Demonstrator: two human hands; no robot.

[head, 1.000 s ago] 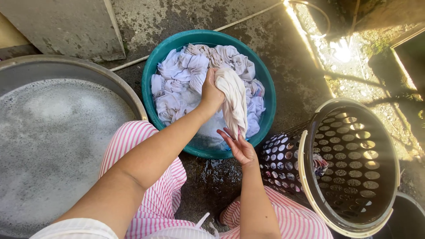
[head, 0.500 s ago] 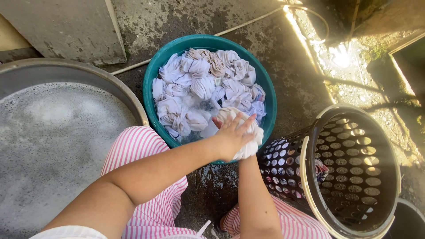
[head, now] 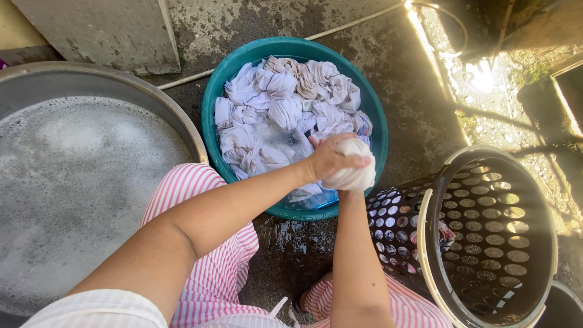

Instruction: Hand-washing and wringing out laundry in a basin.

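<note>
A bunched wet white cloth (head: 354, 174) is squeezed between both my hands over the near right edge of a teal basin (head: 378, 124). My left hand (head: 328, 159) presses on top of the bundle with fingers wrapped over it. My right hand (head: 348, 193) grips the bundle from beneath and is mostly hidden by the cloth. The basin holds several twisted white and pale lilac cloths (head: 276, 115) lying in a little water.
A large grey metal tub (head: 182, 124) of soapy water stands at the left. A dark perforated laundry basket (head: 486, 231) with a cream rim lies tilted at the right, one cloth inside it. Wet concrete ground, a thin hose and a concrete block lie beyond the basin.
The long cloth held up by my left hand was gathered into a ball; both hands closed on it and now squeeze it low over the basin's near edge.
</note>
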